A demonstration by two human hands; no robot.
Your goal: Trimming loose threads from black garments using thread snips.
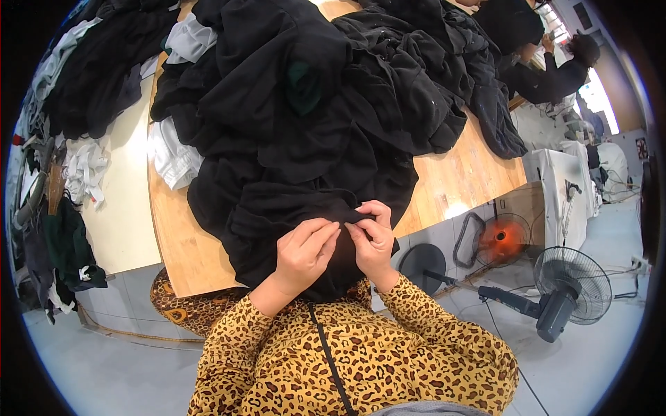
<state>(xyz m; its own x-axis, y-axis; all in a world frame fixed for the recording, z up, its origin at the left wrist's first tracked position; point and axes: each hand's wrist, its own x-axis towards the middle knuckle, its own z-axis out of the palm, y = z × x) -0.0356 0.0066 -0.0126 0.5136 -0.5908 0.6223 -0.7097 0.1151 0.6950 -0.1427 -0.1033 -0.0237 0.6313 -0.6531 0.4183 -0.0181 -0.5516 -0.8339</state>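
Note:
A large black garment (277,152) lies heaped on the wooden table (184,256) and hangs over its near edge toward me. My left hand (304,251) pinches the black cloth between thumb and fingertips near that edge. Close beside it, my right hand (372,239) grips a fold of the same cloth, thumb against curled fingers. The two sets of fingertips are a short gap apart. A dark green patch (303,87) shows within the black folds. Any small thing between the fingers is too fine to make out.
More dark garments (416,76) are piled at the back right. White cloth (173,152) sticks out at the left, beside a pale table (118,229). A standing fan (572,284) and an orange-centred fan (501,237) are on the right. Another person (555,73) sits at the far right.

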